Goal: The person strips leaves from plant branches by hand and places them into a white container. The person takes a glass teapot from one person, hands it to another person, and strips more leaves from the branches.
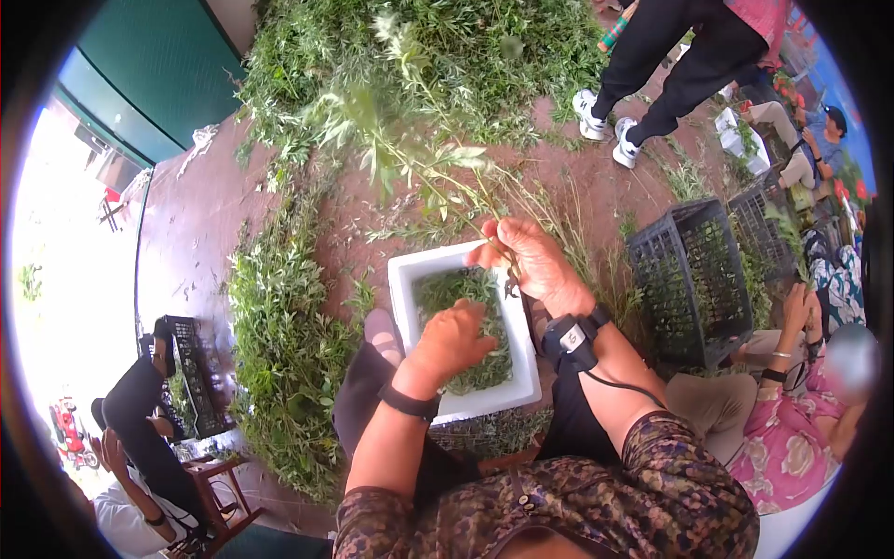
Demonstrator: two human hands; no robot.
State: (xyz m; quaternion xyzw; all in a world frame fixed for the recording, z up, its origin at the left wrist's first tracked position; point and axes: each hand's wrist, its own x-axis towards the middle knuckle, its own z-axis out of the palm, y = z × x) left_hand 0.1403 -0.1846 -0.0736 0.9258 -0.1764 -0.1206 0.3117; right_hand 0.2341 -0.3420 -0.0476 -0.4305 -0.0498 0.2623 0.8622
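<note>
My right hand (533, 263) pinches the lower end of a long leafy stem (433, 172), which slants up and to the left, away from me. Some dark, wilted leaves hang just below those fingers. Over the white foam box (402, 289) is my left hand (454, 340), bent and apart from the stem; motion blurs its fingers, so I cannot tell whether they hold anything. Loose green leaves (498, 373) lie inside the box, which stands between my legs.
A large heap of cut greenery (438, 56) covers the floor ahead, and another pile (284, 373) runs along my left. Black plastic crates (694, 279) stand at right. A person in dark trousers (652, 65) stands ahead; others sit on both sides.
</note>
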